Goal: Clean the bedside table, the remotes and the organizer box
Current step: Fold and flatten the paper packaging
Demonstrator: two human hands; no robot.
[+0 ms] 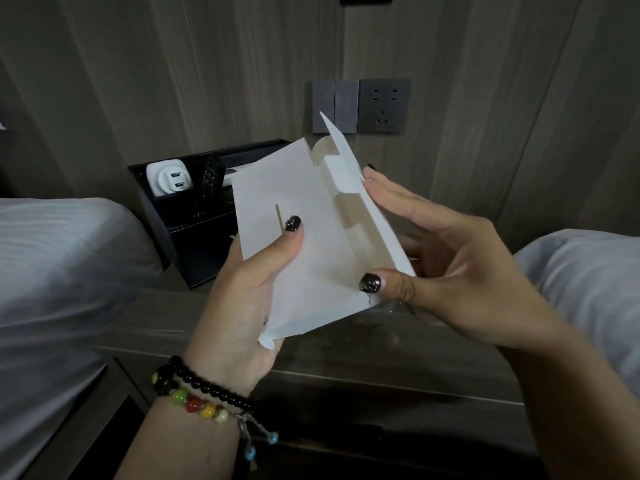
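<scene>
Beads (194,398) sit on the left wrist, and that left hand (242,306) pinches a white paper sleeve (311,244) with its thumb on top. Right hand (433,258) grips the sleeve's other edge, holding it open. Thin paper could tear or slip if tugged hard — falling onto the table (363,344). Behind, the black box (194,237) holds a remote (209,181), both untouched

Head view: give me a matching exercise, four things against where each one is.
Things:
1. white paper sleeve
2. white charger
3. wall socket
4. bead bracelets

Places:
A. left wrist
B. wall panel, beside the switches
C. held in both hands
D. left compartment of the organizer box

Pairs: 1-C, 2-D, 3-B, 4-A
</scene>
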